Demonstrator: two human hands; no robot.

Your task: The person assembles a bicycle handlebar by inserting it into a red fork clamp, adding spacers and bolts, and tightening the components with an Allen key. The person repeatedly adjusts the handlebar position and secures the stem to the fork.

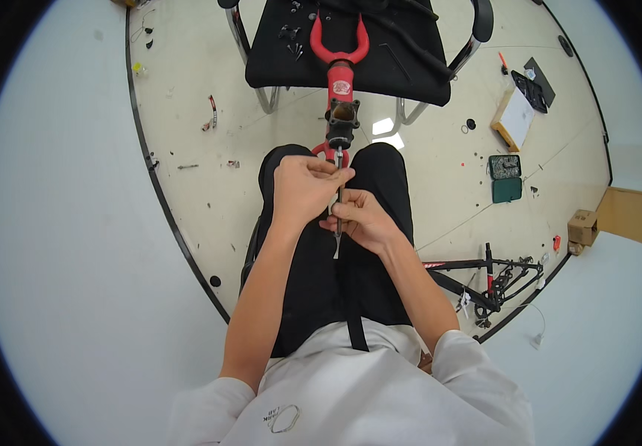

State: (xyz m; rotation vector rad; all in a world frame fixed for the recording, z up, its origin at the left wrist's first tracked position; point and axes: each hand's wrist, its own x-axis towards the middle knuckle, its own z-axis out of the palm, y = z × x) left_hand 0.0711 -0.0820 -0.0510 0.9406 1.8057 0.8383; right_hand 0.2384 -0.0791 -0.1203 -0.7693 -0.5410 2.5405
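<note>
Two fingertip pinches, same skinny tool [339, 232]; left hand [304, 186] 10 o'clock from right hand [365, 218]; red fork [340, 57] at 12 o'clock

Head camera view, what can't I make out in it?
Tool, head view: partly covered by the fingers of the left hand and right hand.
Bike frame, head view: its left end is hidden by the right forearm.
Chair, head view: its far part is cut off by the top edge.
Green case, head view: its contents are too small to tell apart.
</note>
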